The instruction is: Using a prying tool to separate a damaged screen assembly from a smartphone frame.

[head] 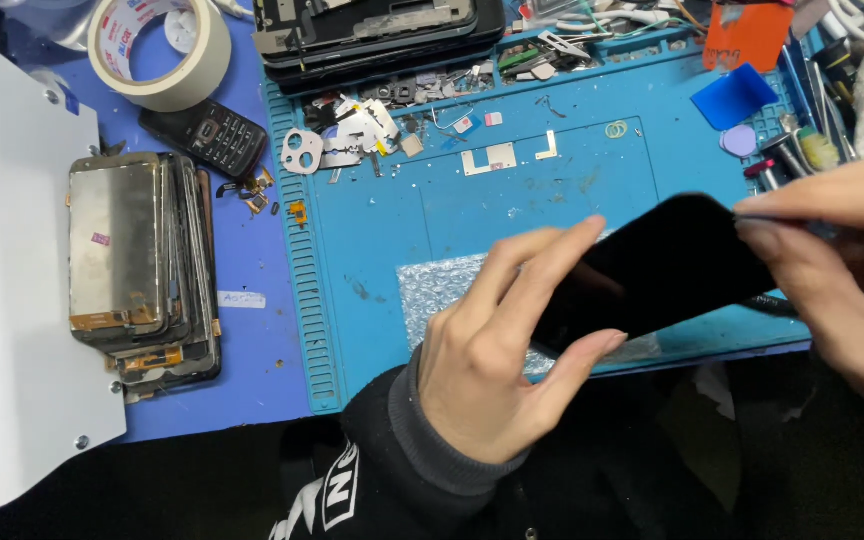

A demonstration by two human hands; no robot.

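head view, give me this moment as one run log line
left hand: grips black phone at lower edge | right hand: pinches its upper right corner | phone: tilted above blue mat | bubble wrap beneath

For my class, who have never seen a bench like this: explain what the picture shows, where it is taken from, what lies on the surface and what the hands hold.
The single picture comes from a camera on the person's head, looking down. The left hand and right hand hold a black phone between them above a blue work mat. A patch of bubble wrap lies under it. Left of the mat lie a stack of phone screens, a small keypad phone and a roll of tape. Small metal parts lie near the mat's top edge.
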